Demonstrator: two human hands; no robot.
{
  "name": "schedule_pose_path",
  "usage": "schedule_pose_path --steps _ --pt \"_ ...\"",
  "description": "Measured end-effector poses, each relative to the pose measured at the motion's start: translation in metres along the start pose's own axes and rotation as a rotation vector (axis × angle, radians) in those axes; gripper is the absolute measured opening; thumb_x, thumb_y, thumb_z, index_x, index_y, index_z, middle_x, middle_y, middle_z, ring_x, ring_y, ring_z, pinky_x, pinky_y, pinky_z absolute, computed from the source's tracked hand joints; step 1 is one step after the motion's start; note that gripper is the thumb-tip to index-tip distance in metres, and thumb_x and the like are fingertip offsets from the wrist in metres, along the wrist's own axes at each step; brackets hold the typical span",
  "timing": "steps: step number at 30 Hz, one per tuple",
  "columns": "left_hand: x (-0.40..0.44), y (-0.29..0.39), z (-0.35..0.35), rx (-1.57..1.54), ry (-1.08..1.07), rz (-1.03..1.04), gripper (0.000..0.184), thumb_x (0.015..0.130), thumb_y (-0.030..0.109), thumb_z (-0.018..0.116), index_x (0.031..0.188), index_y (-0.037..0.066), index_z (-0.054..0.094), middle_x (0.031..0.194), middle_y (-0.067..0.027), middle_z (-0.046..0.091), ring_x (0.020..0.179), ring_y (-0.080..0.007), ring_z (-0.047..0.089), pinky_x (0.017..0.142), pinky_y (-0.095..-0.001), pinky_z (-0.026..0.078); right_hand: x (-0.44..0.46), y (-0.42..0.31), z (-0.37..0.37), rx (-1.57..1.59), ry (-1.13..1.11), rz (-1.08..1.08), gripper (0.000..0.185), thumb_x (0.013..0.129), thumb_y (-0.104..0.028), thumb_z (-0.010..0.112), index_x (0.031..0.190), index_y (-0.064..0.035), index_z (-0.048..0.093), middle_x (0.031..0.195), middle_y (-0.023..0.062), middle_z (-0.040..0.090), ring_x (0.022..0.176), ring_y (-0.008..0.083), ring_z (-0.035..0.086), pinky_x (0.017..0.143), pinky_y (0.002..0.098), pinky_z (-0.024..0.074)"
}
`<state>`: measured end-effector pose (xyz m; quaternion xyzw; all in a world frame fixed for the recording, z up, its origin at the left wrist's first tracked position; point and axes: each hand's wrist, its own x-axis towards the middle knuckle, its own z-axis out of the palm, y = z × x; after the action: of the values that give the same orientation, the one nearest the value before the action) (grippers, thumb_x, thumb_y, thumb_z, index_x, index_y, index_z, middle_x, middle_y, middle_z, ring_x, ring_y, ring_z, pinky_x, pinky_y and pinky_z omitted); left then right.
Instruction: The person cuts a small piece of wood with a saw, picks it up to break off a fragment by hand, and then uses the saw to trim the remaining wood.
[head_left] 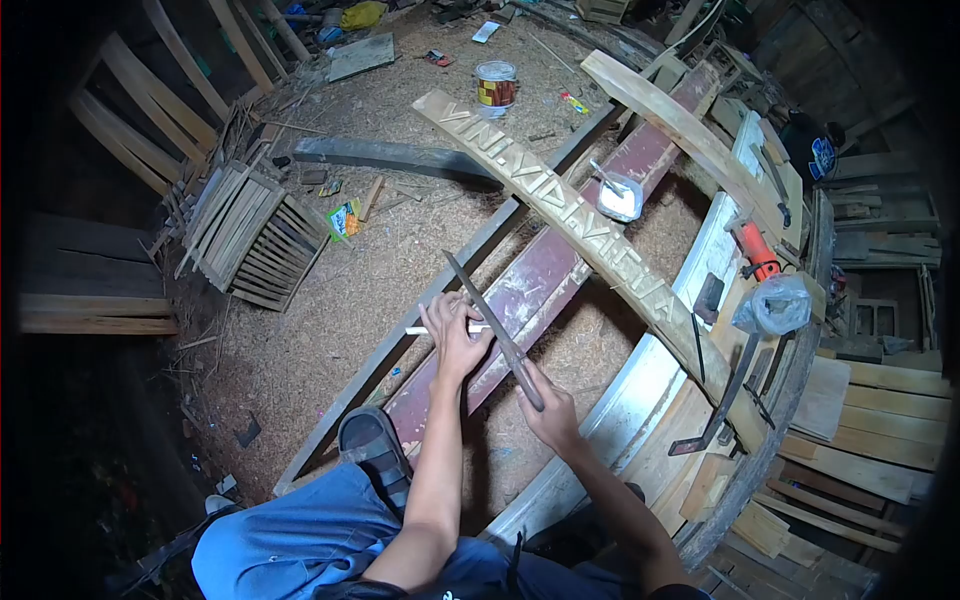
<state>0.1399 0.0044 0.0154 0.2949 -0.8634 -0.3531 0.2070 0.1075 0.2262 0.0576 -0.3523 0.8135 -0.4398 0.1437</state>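
My right hand (548, 408) is closed around the brown handle of a long knife (482, 302), whose dark, narrow blade points up and to the left. Close to the blade, my left hand (456, 335) grips a thin, pale stick (418, 330) that pokes out on both sides of the fingers. Blade and stick appear to meet near my left fingertips, though I cannot make out the exact contact. Both hands are above a worn maroon beam (530, 285). Beyond them, a long wooden board (560, 205) with raised carved letters lies across the beams.
A small tub of white material (619, 198) stands by the carved board. At right are a red power tool (758, 250), a plastic-wrapped container (780, 305) and a dark metal bar (715, 400). A paint can (496, 88) and slatted wooden crate (255, 235) sit on the shaving-covered floor.
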Motion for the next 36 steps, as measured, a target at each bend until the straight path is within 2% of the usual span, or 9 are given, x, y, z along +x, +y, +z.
schedule_pose_path --steps 4,8,11,14,16,18,22,33,36 --pt "0.0 0.003 0.001 0.101 0.022 0.054 0.047 0.07 0.025 0.08 0.109 0.009 0.058 0.152 -0.0244 0.037 0.156 -0.0477 0.01 0.123 -0.0688 -0.004 -0.008 -0.002 0.0 -0.036 0.031 -0.042 0.056 0.091 -0.013 0.073 0.144 -0.0018 0.057 0.121 0.0253 0.071 0.099 0.042 0.073 0.085 0.0451 0.0592" --pt "-0.003 0.013 0.001 0.158 0.089 0.03 0.059 0.072 0.027 0.079 0.123 0.008 0.057 0.159 -0.0268 0.03 0.157 -0.0492 0.005 0.123 -0.0691 -0.004 -0.013 0.0 0.001 0.0 -0.036 0.076 0.058 0.092 -0.014 0.074 0.145 -0.0024 0.055 0.121 0.0258 0.071 0.096 0.0429 0.073 0.082 0.0466 0.0595" --pt "-0.007 0.011 0.006 0.22 0.047 -0.01 0.069 0.081 0.028 0.075 0.142 0.006 0.051 0.166 -0.0281 0.021 0.158 -0.0477 0.001 0.125 -0.0634 -0.002 -0.015 0.0 0.003 0.041 -0.024 0.113 0.058 0.093 -0.017 0.073 0.146 -0.0031 0.055 0.12 0.0265 0.071 0.094 0.0433 0.073 0.081 0.0464 0.0597" --pt "-0.002 0.006 0.004 0.092 -0.253 -0.14 0.069 0.096 0.025 0.061 0.16 0.012 0.039 0.17 -0.0301 0.012 0.16 -0.0418 0.003 0.13 -0.0496 0.003 -0.015 0.002 0.009 0.136 0.056 0.122 0.056 0.096 -0.02 0.072 0.147 -0.003 0.054 0.115 0.0274 0.072 0.093 0.0413 0.075 0.081 0.0439 0.0596" --pt "-0.004 0.011 0.004 0.17 -0.21 -0.103 0.066 0.097 0.027 0.06 0.159 0.012 0.042 0.17 -0.0289 0.01 0.16 -0.0406 0.002 0.13 -0.0504 0.002 -0.013 -0.007 0.011 0.199 0.143 0.089 0.056 0.098 -0.021 0.072 0.147 -0.0027 0.054 0.112 0.0278 0.072 0.092 0.0395 0.076 0.08 0.0423 0.0595" --pt "-0.005 0.012 0.003 0.211 -0.124 -0.054 0.063 0.098 0.033 0.06 0.157 0.013 0.047 0.173 -0.0246 0.006 0.161 -0.0365 0.0 0.129 -0.0512 0.002 -0.014 -0.019 0.012 0.282 0.07 0.298 0.055 0.099 -0.016 0.071 0.148 0.0028 0.052 0.133 0.0252 0.067 0.119 0.0237 0.068 0.099 0.0349 0.0526" --pt "-0.005 0.01 0.007 0.261 -0.196 -0.035 0.069 0.099 0.037 0.063 0.16 0.013 0.042 0.174 -0.0186 0.006 0.162 -0.0332 0.003 0.129 -0.0509 0.003 -0.015 -0.02 0.029 0.267 0.209 0.243 0.055 0.099 -0.023 0.071 0.147 -0.0013 0.053 0.109 0.0271 0.073 0.095 0.0342 0.077 0.08 0.04 0.0586" --pt "-0.01 0.016 0.015 0.301 -0.178 -0.056 0.058 0.105 0.025 0.047 0.161 0.013 0.038 0.174 -0.0176 0.01 0.162 -0.0305 0.008 0.127 -0.0494 0.015 -0.021 -0.041 0.047 0.285 0.258 0.216 0.055 0.1 -0.022 0.069 0.148 -0.0007 0.052 0.123 0.0261 0.07 0.111 0.0349 0.073 0.088 0.0396 0.0579" --pt "-0.01 0.023 0.014 0.329 -0.137 -0.043 0.052 0.106 0.027 0.046 0.156 0.011 0.045 0.172 -0.0188 0.017 0.161 -0.032 0.014 0.124 -0.0514 0.02 -0.022 -0.042 0.046 0.329 0.244 0.288 0.051 0.101 -0.013 0.066 0.145 0.0069 0.051 0.133 0.0269 0.067 0.121 0.03 0.068 0.1 0.0377 0.0534"
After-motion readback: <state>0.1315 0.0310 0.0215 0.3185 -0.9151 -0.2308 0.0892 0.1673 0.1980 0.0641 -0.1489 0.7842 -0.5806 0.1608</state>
